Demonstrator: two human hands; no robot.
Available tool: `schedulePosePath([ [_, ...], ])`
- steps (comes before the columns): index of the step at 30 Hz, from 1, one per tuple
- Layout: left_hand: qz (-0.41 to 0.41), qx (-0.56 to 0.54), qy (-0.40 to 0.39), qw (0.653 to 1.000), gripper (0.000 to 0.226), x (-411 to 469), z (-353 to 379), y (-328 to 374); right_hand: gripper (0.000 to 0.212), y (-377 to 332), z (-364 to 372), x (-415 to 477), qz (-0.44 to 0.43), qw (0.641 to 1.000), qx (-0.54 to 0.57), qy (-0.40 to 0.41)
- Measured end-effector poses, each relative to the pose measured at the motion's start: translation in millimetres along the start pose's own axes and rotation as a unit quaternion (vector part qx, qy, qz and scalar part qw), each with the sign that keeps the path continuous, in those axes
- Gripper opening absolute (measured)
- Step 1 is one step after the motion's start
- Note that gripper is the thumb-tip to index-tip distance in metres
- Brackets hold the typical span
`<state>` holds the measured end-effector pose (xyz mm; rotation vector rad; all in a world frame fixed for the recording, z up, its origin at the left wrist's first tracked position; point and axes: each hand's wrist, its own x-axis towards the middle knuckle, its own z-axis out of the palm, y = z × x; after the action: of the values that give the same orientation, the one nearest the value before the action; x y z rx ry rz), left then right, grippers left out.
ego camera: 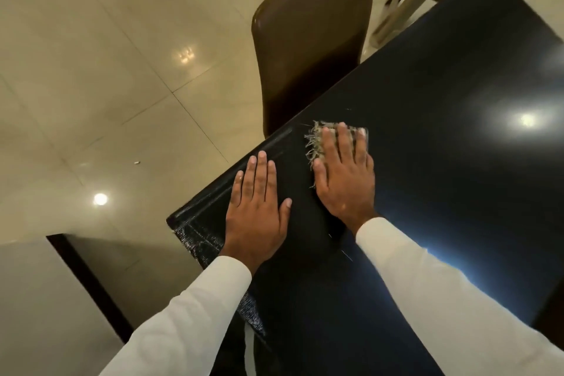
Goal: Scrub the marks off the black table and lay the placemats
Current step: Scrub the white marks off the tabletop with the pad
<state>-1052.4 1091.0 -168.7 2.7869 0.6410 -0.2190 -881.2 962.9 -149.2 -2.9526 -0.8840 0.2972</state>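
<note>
A pale tiled floor [91, 70] fills the left side of the view, glossy enough to throw back ceiling lights. The black table [442, 162] runs from the bottom up to the top right, its left edge slanting across the middle, with a bright lamp glare on its right part. A brown chair [311, 40] stands against that left edge, its back rising above the tabletop. A beige piece of furniture [406, 9] sits beyond the chair, near the table's far end; what it is cannot be told. Two arms in white sleeves [189, 314] reach in from the bottom. At the near-left corner lies a dark mat [198, 238] with a glinting woven texture and a raised border line; it runs along the left edge and its weave shows again lower down beside the left sleeve. The left hand [256, 210] rests flat on this mat, fingers straight and close together, thumb spread, holding nothing. Just to its right, the right hand [345, 180] lies palm down with straight fingers pressing a frayed, straw-coloured pad [314, 140] onto the tabletop near the left edge; the pad's loose fibres stick out past the thumb side. Thin pale marks [346, 255] show on the black surface between the two wrists, and another faint fleck lies just beyond the pad.
</note>
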Motion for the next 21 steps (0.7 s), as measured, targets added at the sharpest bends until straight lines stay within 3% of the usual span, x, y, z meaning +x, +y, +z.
schedulePosePath([
  [3,-0.009,0.015,-0.009,1.0,0.083,0,-1,2,0.071,-4,-6,32,0.107,0.993,0.029,0.026],
  [5,-0.008,0.023,-0.01,1.0,0.083,0,0,2,0.072,-23,-9,54,0.129,0.99,0.043,0.028],
  [10,-0.005,0.021,0.001,1.0,0.083,-3,1,-1,0.073,-73,5,34,-0.047,0.999,0.009,0.013],
  [15,-0.036,0.023,-0.003,0.999,0.091,-22,-1,-8,0.074,-47,10,-37,-0.104,0.994,0.021,-0.018],
  [18,-0.05,0.031,-0.008,0.998,0.094,-39,-1,-19,0.074,-16,6,-48,-0.062,0.998,0.014,-0.025],
  [21,-0.052,0.033,-0.013,0.998,0.094,-47,-1,-25,0.073,4,1,-19,0.04,0.999,0.016,-0.008],
])
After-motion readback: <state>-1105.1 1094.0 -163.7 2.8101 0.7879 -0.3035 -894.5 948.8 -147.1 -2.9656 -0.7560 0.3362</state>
